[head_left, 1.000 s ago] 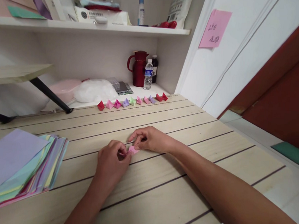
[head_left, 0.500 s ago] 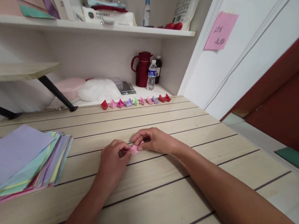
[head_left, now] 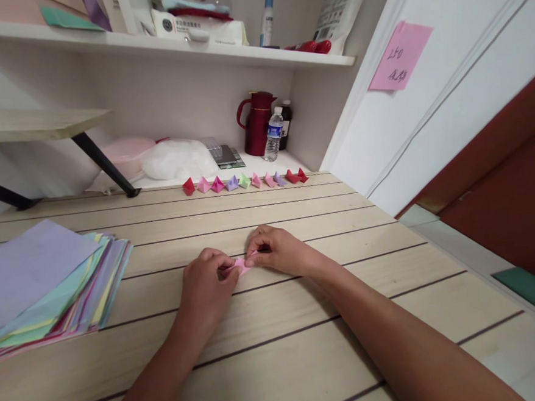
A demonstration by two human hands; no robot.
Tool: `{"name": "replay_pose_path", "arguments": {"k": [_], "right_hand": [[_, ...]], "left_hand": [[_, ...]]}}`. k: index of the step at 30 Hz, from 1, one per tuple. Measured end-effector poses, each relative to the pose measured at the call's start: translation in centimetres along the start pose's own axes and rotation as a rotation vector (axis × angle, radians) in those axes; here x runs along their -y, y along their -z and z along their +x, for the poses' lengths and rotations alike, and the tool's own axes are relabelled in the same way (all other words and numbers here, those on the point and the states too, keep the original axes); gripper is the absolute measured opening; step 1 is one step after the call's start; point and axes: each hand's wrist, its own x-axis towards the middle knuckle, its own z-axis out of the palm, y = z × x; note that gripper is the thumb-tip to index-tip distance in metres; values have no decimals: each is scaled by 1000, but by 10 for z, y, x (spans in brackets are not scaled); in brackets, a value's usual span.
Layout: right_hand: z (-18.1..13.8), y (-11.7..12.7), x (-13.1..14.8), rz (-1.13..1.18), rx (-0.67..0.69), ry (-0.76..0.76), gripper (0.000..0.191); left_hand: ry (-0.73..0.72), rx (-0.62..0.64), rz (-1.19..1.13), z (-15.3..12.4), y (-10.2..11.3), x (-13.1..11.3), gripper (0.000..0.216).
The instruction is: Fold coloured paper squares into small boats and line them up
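A small folded pink paper piece (head_left: 240, 264) lies on the wooden table (head_left: 284, 348), pinched between both hands. My left hand (head_left: 207, 288) grips its left end with curled fingers. My right hand (head_left: 278, 250) pinches its right end with thumb and fingertips. Most of the pink paper piece is hidden by the fingers. Along the table's far edge stands a row of several small folded paper shapes (head_left: 244, 180) in red, pink, purple and green.
A fanned stack of coloured paper sheets (head_left: 32, 288) lies at the left. Behind the table are a dark red jug (head_left: 257, 122), a water bottle (head_left: 274, 142), a white plastic bag (head_left: 179, 159) and a shelf (head_left: 168, 46) with packets. A pink note (head_left: 400, 56) sticks to the white door.
Both hands have stayed on the pink paper; the right fingers have curled in tighter on it. The view has shifted slightly left and down.
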Motion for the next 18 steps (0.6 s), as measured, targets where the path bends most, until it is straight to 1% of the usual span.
{"name": "replay_pose_path", "arguments": {"k": [5,9,18], "right_hand": [[0,-3,3,-35,8,-25,13],[2,-3,4,-63,32,-42,13],[3,-4,8,-153,42,-50,14]], "left_hand": [[28,-15,26,0,0,-3,18],[11,5,34,1,4,-4,27],[-44,22,117,1,3,1,17]]}}
